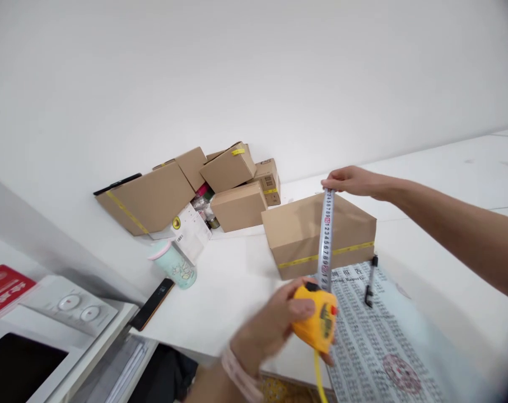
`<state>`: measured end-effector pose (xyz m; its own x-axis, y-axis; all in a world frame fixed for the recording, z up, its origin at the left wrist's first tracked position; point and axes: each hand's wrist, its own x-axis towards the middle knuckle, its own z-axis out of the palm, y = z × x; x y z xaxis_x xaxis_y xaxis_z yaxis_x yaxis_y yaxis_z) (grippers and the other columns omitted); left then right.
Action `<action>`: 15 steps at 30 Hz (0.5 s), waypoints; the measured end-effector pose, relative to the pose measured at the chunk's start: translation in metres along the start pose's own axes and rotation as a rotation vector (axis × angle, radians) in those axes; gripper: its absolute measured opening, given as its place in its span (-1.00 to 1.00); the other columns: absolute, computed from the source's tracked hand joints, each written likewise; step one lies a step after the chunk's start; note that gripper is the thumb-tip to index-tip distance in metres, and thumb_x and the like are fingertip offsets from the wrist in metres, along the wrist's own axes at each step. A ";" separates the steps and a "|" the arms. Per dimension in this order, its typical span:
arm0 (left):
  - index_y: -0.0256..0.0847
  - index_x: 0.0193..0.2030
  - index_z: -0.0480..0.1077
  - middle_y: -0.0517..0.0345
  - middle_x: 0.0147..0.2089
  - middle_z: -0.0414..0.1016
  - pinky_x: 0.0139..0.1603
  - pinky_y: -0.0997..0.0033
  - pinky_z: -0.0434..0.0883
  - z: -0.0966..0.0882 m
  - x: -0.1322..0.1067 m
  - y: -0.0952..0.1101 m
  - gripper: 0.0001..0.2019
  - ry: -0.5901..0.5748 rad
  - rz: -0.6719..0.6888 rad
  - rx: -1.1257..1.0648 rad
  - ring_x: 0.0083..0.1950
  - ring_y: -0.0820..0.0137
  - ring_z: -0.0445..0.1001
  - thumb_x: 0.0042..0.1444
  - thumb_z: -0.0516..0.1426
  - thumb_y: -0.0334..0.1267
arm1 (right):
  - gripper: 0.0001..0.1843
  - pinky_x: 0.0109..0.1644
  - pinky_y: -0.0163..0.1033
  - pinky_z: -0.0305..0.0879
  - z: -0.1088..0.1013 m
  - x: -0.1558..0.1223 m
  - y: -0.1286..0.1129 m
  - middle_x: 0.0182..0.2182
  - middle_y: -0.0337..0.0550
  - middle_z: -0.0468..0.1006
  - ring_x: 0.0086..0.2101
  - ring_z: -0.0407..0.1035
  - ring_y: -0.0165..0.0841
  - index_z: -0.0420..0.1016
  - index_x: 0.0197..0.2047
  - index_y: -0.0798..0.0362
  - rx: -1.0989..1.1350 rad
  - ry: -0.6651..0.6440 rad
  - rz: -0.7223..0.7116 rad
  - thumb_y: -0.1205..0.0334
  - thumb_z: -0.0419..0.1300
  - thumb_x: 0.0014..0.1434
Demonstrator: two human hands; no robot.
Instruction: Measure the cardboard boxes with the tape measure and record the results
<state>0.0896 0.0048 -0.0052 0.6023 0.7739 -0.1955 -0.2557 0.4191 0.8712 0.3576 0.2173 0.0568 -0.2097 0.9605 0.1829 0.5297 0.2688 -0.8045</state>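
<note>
My left hand (274,316) grips the yellow case of a tape measure (316,319), low in front of a cardboard box. A yellow strap dangles below the case. The metal blade (326,240) runs up from it across the front of the cardboard box (296,235), its printed numbers facing me. At the box's far top edge, my right hand (348,180) pinches the blade's end between its fingers. Yellow tape crosses the lower part of this box. Whether the blade lies flat against the cardboard I cannot tell.
Several cardboard boxes (237,207) are piled against the wall at the left back. Nearer stand a mint tumbler (176,266) and a dark flat object (153,305). A printed sheet (375,336) with a black pen (370,282) covers the table's right front. A microwave (77,302) stands far left.
</note>
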 end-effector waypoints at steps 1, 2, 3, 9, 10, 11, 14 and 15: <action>-0.18 -0.07 0.36 0.01 -0.19 0.47 -0.51 0.31 0.53 0.011 0.004 -0.017 -0.45 0.035 0.036 -0.096 -0.38 0.28 0.54 -0.16 0.37 0.02 | -0.63 -0.08 -0.16 0.29 0.006 0.002 -0.003 -0.34 -0.12 0.55 -0.24 0.38 -0.25 0.51 -0.42 0.01 0.004 -0.016 -0.016 -0.10 0.19 0.22; -0.22 -0.10 0.38 0.00 -0.19 0.46 -0.52 0.27 0.54 0.020 0.009 -0.029 -0.44 0.071 0.076 -0.154 -0.40 0.27 0.53 -0.16 0.35 0.09 | -0.61 -0.05 -0.16 0.29 0.012 0.004 -0.003 -0.29 -0.10 0.58 -0.19 0.39 -0.23 0.52 -0.39 0.02 0.017 -0.002 -0.018 -0.12 0.17 0.23; -0.26 -0.13 0.40 -0.02 -0.21 0.45 -0.52 0.28 0.54 0.028 0.015 -0.036 -0.42 0.117 0.102 -0.193 -0.39 0.27 0.52 -0.17 0.33 0.14 | -0.60 -0.02 -0.16 0.29 0.017 0.005 -0.001 -0.22 -0.07 0.60 -0.14 0.40 -0.20 0.54 -0.35 0.02 0.029 0.032 -0.002 -0.13 0.15 0.24; -0.30 -0.21 0.43 0.05 -0.27 0.43 -0.48 0.30 0.52 0.045 0.044 -0.019 -0.37 0.279 0.148 -0.229 -0.42 0.35 0.46 -0.25 0.34 0.22 | -0.59 0.07 -0.08 0.33 0.038 -0.004 0.046 0.04 -0.04 0.56 -0.03 0.44 -0.10 0.59 -0.06 0.00 -0.113 0.098 0.025 -0.09 0.16 0.19; -0.29 -0.21 0.42 0.06 -0.28 0.43 -0.47 0.30 0.53 0.046 0.047 -0.016 -0.37 0.285 0.147 -0.225 -0.42 0.36 0.46 -0.26 0.34 0.22 | -0.60 0.12 -0.08 0.31 0.041 -0.008 0.053 0.07 -0.04 0.54 0.01 0.43 -0.10 0.58 -0.04 0.00 -0.174 0.085 -0.040 -0.04 0.15 0.19; -0.28 -0.22 0.41 0.08 -0.28 0.43 -0.47 0.29 0.53 0.046 0.051 -0.014 -0.36 0.292 0.147 -0.220 -0.43 0.37 0.45 -0.27 0.34 0.23 | -0.62 0.16 -0.07 0.27 0.044 -0.012 0.059 0.09 -0.03 0.53 0.04 0.41 -0.10 0.58 -0.03 0.01 -0.238 0.088 -0.092 0.01 0.13 0.20; -0.27 -0.21 0.40 0.10 -0.31 0.43 -0.46 0.28 0.53 0.044 0.062 -0.012 -0.39 0.330 0.153 -0.208 -0.44 0.37 0.45 -0.23 0.33 0.23 | -0.62 0.22 0.01 0.22 0.053 -0.023 0.064 0.09 0.03 0.53 0.08 0.37 -0.06 0.59 -0.04 0.04 -0.406 0.139 -0.148 0.10 0.06 0.22; -0.26 -0.21 0.39 0.11 -0.32 0.43 -0.46 0.28 0.53 0.044 0.066 -0.012 -0.41 0.342 0.150 -0.206 -0.44 0.37 0.45 -0.19 0.32 0.21 | -0.61 0.20 0.07 0.23 0.055 -0.026 0.063 0.09 0.05 0.53 0.08 0.36 -0.02 0.59 -0.03 0.04 -0.447 0.158 -0.129 0.10 0.04 0.23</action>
<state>0.1654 0.0299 -0.0093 0.2704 0.9320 -0.2416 -0.4881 0.3490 0.8000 0.3514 0.2054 -0.0296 -0.1875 0.9072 0.3767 0.8158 0.3574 -0.4547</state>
